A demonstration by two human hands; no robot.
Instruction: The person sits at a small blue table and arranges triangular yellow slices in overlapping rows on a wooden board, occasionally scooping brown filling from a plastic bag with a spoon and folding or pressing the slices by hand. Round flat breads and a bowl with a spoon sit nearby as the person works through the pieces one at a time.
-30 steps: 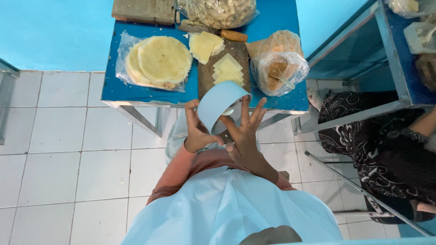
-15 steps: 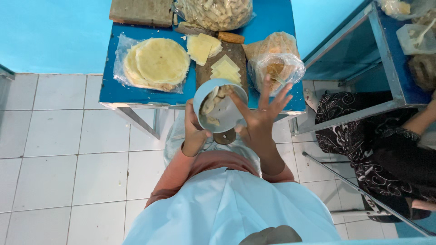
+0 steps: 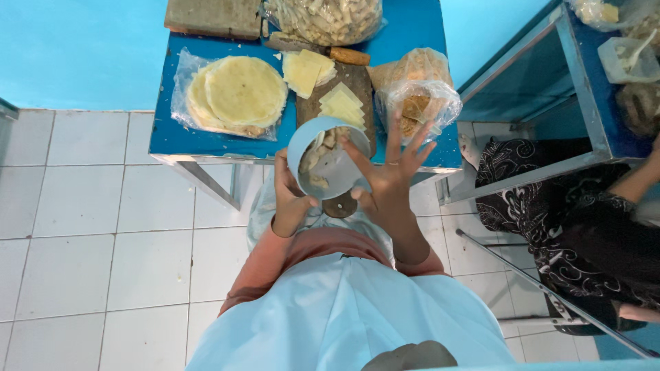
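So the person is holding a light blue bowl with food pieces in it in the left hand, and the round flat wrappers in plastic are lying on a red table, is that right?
Not quite. The table is blue, not red, as the head view shows. The rest holds: the left hand holds the light blue bowl with food pieces in it, and the round flat wrappers lie in plastic on the table.

1. The light is bright, even and soft, like daylight; the white floor tiles look clean and evenly lit.
2. Shadows are faint: only a soft dark patch under the blue table.
3. Mild glare sits on the clear plastic bag at the table's right end.
4. The right hand is slightly smeared at its spread fingertips.
5. The wide lens bends straight lines near the edges; the metal frame on the right leans.
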